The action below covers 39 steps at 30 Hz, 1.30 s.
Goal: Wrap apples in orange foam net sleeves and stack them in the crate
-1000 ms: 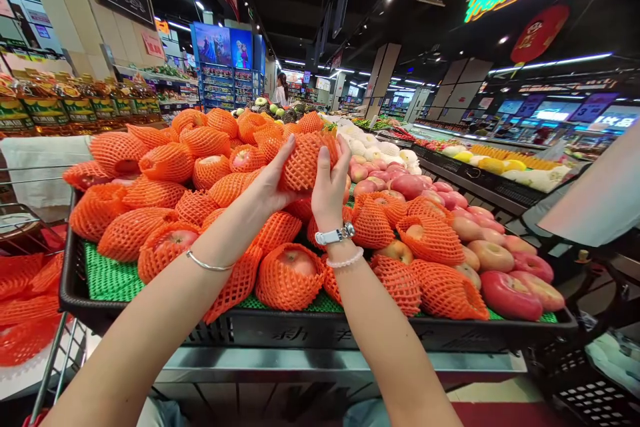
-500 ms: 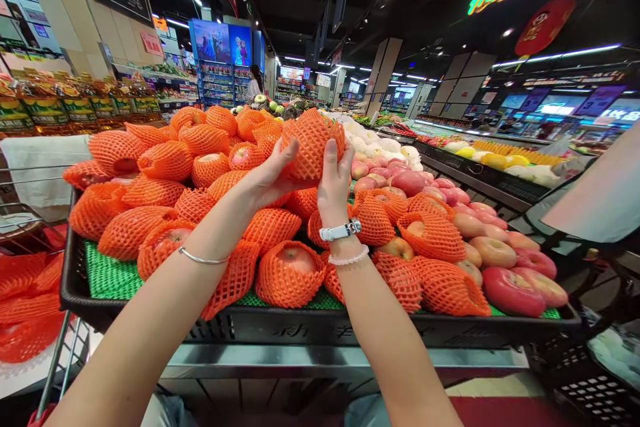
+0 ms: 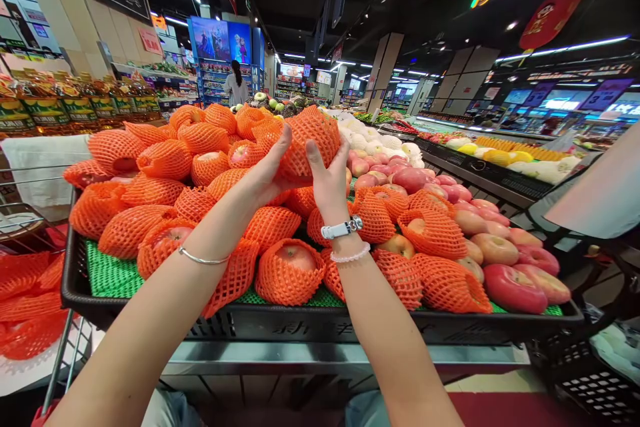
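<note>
Both hands have lifted the netted apple (image 3: 313, 140) higher — left hand (image 3: 270, 177) and right hand (image 3: 327, 180) cup it above the crate (image 3: 320, 327). I'd worry the foam net slips and it drops onto the pile.

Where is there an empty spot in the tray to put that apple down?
Both hands, left hand and right hand, hold the orange net-wrapped apple. Bare green mesh liner shows at the black plastic tray's near-left corner, bordered by netted apples. The middle is crowded, as is the right side with bare red apples.
</note>
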{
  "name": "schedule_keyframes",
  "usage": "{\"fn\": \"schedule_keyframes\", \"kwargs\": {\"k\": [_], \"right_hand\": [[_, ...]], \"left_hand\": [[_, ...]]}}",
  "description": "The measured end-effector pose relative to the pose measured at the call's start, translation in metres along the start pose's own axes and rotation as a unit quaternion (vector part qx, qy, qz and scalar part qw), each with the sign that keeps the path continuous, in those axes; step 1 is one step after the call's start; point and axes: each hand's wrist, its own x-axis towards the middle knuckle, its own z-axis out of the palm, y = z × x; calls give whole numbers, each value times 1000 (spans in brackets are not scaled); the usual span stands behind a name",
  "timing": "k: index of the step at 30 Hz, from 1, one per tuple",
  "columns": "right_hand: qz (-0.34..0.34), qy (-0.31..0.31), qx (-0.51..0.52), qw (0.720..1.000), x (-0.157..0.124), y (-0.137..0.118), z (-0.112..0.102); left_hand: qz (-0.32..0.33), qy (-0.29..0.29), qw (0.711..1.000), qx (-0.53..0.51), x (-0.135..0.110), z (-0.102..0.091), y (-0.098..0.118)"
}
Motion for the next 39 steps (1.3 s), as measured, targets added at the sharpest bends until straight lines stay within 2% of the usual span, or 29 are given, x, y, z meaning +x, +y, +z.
{"fn": "schedule_keyframes", "kwargs": {"k": [5, 10, 13, 17, 19, 24, 26, 28, 30, 33, 35, 39], "right_hand": [[-47, 2, -83, 995, -5, 2, 5], [-69, -59, -68, 994, -5, -5, 3], [-35, -90, -26, 995, 2, -7, -6], [61, -61, -45, 995, 19, -4, -27], [78, -50, -67, 993, 27, -8, -41], [-70, -19, -164, 984, 31, -49, -73], [-54, -53, -199, 977, 28, -68, -79], [19, -117, -215, 969, 25, -79, -78], [73, -183, -215, 957, 23, -77, -71], [62, -245, -185, 950, 25, -57, -54], [46, -227, -165, 959, 27, -38, -41], [36, -115, -94, 988, 32, -11, -25]], "left_hand": [[36, 4, 999, -4, 9, -4, -7], [69, 1, 998, -5, 10, -1, -5], [52, 7, 999, -8, 8, 1, -1], [5, -9, 1000, -16, 6, 1, -1], [-12, -28, 999, -22, 6, 2, -2], [-54, -47, 995, -75, 2, 7, -5], [-50, -40, 993, -100, 2, 8, -5], [-26, -23, 993, -115, 3, 8, -3], [7, -2, 993, -118, 3, 7, -1], [43, -2, 993, -110, 2, 9, 1], [61, -20, 993, -103, -1, 12, 1], [82, -39, 993, -82, -2, 19, -5]]}}
